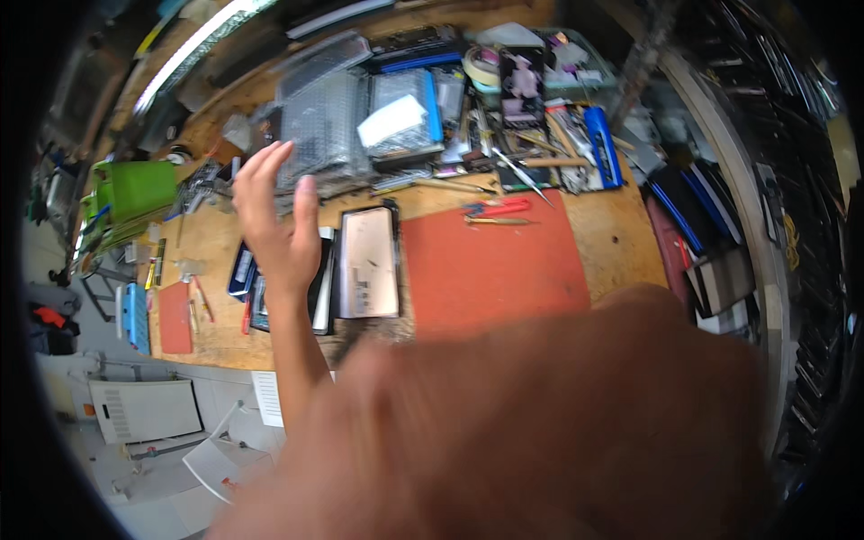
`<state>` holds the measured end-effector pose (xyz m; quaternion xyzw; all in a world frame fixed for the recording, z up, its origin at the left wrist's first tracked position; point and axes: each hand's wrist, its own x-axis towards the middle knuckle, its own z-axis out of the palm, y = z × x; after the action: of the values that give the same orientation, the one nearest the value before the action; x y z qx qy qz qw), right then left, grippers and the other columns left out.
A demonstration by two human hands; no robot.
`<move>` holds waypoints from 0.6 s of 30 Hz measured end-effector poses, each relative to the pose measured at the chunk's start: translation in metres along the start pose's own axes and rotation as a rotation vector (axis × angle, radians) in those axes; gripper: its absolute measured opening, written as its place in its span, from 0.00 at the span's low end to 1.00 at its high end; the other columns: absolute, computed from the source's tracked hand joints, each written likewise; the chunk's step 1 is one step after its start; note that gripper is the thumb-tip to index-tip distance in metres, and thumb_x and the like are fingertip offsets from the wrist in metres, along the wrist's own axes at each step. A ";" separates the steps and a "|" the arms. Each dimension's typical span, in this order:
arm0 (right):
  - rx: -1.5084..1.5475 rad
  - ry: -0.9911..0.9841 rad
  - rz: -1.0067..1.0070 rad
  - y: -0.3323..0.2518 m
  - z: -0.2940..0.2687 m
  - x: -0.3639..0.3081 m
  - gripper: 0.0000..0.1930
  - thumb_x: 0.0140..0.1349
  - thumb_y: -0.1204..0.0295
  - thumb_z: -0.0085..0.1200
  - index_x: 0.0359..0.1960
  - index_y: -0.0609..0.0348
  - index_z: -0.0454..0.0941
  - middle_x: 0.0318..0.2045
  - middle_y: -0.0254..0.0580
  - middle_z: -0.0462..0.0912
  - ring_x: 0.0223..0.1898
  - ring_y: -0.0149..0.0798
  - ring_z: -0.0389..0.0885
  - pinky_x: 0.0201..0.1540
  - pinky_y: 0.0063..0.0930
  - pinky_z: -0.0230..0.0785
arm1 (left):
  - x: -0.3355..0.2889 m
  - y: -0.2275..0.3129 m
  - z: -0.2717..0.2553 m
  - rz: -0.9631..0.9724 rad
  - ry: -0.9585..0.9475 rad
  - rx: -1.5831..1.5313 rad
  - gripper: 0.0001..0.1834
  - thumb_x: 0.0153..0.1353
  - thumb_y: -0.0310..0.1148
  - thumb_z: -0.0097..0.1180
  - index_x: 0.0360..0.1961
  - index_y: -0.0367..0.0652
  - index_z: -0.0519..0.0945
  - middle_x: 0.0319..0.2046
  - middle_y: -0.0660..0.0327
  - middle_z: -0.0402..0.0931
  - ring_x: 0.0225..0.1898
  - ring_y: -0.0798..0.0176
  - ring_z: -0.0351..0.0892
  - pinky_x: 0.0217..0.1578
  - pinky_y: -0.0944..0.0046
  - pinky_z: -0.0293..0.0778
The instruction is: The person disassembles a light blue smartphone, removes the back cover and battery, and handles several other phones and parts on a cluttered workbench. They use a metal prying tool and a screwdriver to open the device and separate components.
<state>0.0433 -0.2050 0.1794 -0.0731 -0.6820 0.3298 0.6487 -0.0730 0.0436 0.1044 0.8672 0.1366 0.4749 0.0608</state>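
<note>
My left hand (281, 220) is raised over the left part of the workbench, fingers stretched and thumb apart, holding nothing. Past its wrist lie a dark flat case (323, 297) and a shallow black-edged tray (370, 270) with a pale beige inside. Very close to the camera, my right hand (558, 414) fills the lower right as a big blurred shape, and its fingers cannot be made out. It covers the near part of a red mat (490, 270). On the mat's far edge are red-handled pliers (497, 207) and a thin brass-coloured tool (499, 221).
Clear plastic boxes (324, 117), bubble-wrapped packs (400, 112) and several hand tools crowd the bench's back. A dark patterned phone-like panel (522, 85) stands there beside a tape roll (481, 65). Green folders (135, 191) sit at far left, a small red pad (175, 317) nearer.
</note>
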 end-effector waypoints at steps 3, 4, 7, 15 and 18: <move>0.139 -0.001 -0.062 -0.012 0.004 -0.017 0.17 0.73 0.66 0.56 0.56 0.65 0.84 0.49 0.54 0.88 0.48 0.51 0.89 0.54 0.44 0.80 | -0.018 0.050 0.005 0.027 -0.014 -0.107 0.18 0.63 0.25 0.63 0.55 0.38 0.84 0.53 0.48 0.81 0.57 0.45 0.79 0.61 0.52 0.72; 0.147 -0.013 -0.082 -0.015 0.006 -0.024 0.17 0.73 0.66 0.56 0.56 0.65 0.84 0.49 0.54 0.88 0.48 0.51 0.89 0.54 0.44 0.80 | -0.019 0.058 0.005 0.084 -0.081 -0.097 0.18 0.62 0.25 0.64 0.55 0.38 0.84 0.53 0.48 0.81 0.57 0.45 0.79 0.61 0.52 0.72; 0.149 0.011 -0.119 -0.026 0.004 -0.044 0.17 0.73 0.66 0.55 0.56 0.64 0.84 0.50 0.53 0.88 0.48 0.50 0.89 0.54 0.44 0.80 | -0.032 0.075 0.026 -0.004 -0.165 -0.204 0.18 0.60 0.23 0.64 0.52 0.39 0.85 0.52 0.48 0.81 0.55 0.45 0.80 0.58 0.52 0.74; 0.250 0.085 -0.193 -0.060 0.015 -0.098 0.17 0.74 0.65 0.54 0.56 0.62 0.83 0.51 0.51 0.87 0.48 0.49 0.88 0.54 0.46 0.79 | -0.040 0.106 0.076 0.029 -0.423 -0.503 0.11 0.62 0.20 0.63 0.46 0.39 0.85 0.47 0.52 0.80 0.49 0.47 0.83 0.50 0.54 0.79; 0.251 0.119 -0.231 -0.078 0.026 -0.123 0.17 0.74 0.65 0.53 0.56 0.62 0.83 0.51 0.50 0.87 0.48 0.49 0.88 0.54 0.47 0.79 | -0.030 0.111 0.115 0.128 -0.431 -0.602 0.10 0.61 0.21 0.64 0.44 0.39 0.84 0.45 0.54 0.80 0.47 0.47 0.83 0.48 0.53 0.79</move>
<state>0.0630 -0.3394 0.1201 0.0678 -0.5997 0.3306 0.7256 0.0280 -0.0682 0.0442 0.8973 -0.0795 0.3033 0.3106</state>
